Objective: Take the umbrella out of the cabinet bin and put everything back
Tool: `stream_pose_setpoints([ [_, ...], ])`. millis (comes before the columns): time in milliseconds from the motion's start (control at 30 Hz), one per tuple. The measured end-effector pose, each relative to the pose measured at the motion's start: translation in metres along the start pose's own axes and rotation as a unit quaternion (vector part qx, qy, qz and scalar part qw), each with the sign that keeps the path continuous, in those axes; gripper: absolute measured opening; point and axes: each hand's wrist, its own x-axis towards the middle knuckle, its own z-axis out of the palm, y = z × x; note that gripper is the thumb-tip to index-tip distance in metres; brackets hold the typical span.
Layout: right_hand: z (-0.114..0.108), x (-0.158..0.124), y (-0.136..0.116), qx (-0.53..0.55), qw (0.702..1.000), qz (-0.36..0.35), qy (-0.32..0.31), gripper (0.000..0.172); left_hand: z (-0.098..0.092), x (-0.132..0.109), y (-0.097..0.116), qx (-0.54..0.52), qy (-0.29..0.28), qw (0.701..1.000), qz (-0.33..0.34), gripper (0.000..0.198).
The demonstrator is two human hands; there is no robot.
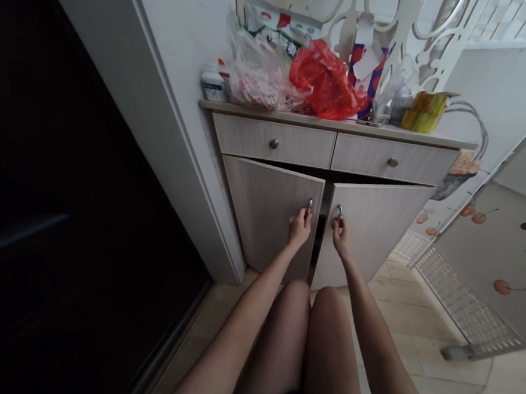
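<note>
A pale wood-grain cabinet stands in front of my knees, both lower doors slightly ajar with a dark gap between them. My left hand (300, 228) is closed on the metal handle (310, 203) of the left door (271, 209). On the right door (373, 229), my right hand (342, 236) grips the matching handle (340, 211). Little of the cabinet's inside shows through the gap. Above the doors are two closed drawers, the left drawer (249, 137) and the right drawer (360, 156), each with a round knob.
On the cabinet top (340, 126) lie a red plastic bag (325, 81), a clear bag (262, 74), a white jar (213, 87) and a yellow package (425, 112). A dark doorway (64, 207) is at left. A cherry-printed folding screen (494, 237) stands at right.
</note>
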Motion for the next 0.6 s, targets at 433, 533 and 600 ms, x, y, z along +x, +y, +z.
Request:
stream_pose_setpoints([
  [433,-0.108,-0.12,-0.029,-0.032,0.987,0.026,0.157,0.032,-0.087,-0.103,-0.05,-0.129,0.178,0.976,0.006,0.019],
  [533,-0.129,-0.135,-0.033,-0.031,0.98,0.043,0.191,0.039,-0.102,-0.118,-0.067,-0.143,0.236,0.961,-0.006,0.033],
  [600,-0.141,-0.143,-0.034,-0.048,0.976,0.046,0.209,0.041,-0.115,-0.126,-0.078,-0.135,0.282,0.95,-0.015,0.041],
])
